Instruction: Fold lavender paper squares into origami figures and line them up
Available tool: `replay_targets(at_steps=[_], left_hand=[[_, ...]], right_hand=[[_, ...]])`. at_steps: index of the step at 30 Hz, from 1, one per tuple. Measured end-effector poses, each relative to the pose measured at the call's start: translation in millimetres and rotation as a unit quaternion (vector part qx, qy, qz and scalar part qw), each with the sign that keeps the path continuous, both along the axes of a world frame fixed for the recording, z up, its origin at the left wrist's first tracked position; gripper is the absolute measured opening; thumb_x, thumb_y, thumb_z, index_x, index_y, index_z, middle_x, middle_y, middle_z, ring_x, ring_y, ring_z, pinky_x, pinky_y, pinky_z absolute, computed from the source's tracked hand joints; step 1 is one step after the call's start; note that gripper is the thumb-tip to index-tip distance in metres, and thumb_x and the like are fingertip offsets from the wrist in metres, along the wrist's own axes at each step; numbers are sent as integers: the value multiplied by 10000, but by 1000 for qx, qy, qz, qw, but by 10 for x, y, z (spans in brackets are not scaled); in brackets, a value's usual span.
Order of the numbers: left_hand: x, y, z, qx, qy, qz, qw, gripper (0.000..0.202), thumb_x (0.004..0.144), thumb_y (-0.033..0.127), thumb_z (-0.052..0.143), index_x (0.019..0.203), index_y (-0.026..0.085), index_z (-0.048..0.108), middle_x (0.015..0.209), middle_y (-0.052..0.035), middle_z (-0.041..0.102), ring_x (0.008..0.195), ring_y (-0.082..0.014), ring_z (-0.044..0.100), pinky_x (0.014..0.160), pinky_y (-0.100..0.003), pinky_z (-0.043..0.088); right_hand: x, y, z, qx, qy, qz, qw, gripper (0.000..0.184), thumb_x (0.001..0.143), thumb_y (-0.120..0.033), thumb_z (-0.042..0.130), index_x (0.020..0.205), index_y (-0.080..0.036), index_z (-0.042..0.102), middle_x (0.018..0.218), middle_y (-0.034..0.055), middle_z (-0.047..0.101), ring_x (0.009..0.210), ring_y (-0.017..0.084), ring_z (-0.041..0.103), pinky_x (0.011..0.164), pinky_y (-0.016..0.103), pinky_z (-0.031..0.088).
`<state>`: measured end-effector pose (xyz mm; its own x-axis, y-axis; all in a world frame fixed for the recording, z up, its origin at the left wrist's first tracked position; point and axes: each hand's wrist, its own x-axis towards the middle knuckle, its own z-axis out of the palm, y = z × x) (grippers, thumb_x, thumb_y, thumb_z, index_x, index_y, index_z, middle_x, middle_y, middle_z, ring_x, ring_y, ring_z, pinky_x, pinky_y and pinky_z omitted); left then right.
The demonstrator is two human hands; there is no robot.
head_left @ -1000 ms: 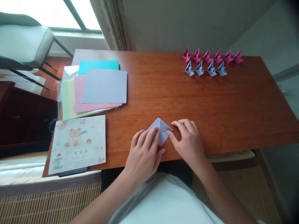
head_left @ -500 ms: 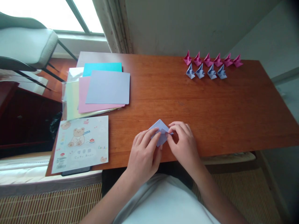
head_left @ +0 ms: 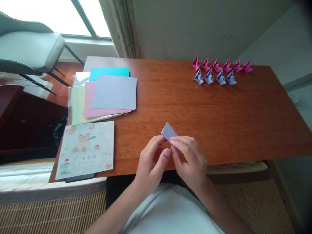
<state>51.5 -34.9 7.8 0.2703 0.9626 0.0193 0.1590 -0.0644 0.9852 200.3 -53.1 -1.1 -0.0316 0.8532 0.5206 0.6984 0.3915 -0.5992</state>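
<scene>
A small lavender folded paper [head_left: 169, 131], narrow and tilted, is held above the near part of the table. My right hand [head_left: 190, 156] pinches its lower right end between thumb and fingers. Beside its left edge is my left hand [head_left: 151, 160], fingers curved and thumb apart from them. The left fingertips reach the paper's edge and are partly hidden behind it. The paper's lower end is covered by the right fingers.
Pink origami figures [head_left: 217, 65] stand in a row at the back right, with lavender origami figures [head_left: 221, 78] in front. Coloured paper sheets [head_left: 114, 92] lie left, above a bear-printed packet [head_left: 85, 151] on the wooden table [head_left: 231, 120]. A chair [head_left: 34, 48] stands beyond the left side.
The lavender paper has gone from a wider diamond to a narrow folded shape. My left thumb has come away from it, and my right hand has moved slightly toward me, gripping its lower end.
</scene>
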Motion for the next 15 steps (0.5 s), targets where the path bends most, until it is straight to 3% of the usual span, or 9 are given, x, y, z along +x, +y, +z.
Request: replay_targets(at_steps=[4, 9, 15], left_hand=[[8, 85, 69, -124, -102, 16, 987, 252, 1006, 350, 526, 1119, 170, 663, 1062, -72, 733, 980, -210, 682, 884, -310, 550], [-52, 180, -37, -113, -62, 40, 991, 183, 954, 339, 622, 905, 172, 678, 813, -12, 686, 741, -143, 632, 672, -220, 510], [-133, 275, -134, -79, -9, 48, 996, 263, 929, 316, 641, 1151, 178, 676, 907, -54, 704, 776, -165, 652, 682, -254, 520]], right_hand=[[-49, -66, -62, 6, -34, 42, 999, 446, 904, -90, 636, 1304, -277, 575, 1174, 83, 739, 1141, 253, 667, 959, 464, 549], [18, -125, -54, 5, -13, 88, 996, 434, 898, -67, 623, 1280, -269, 594, 1150, 78, 746, 1121, 258, 673, 927, 470, 573], [299, -32, -64, 32, -46, 49, 997, 552, 850, 74, 546, 1276, -269, 618, 1218, 92, 713, 1185, 258, 624, 957, 500, 568]])
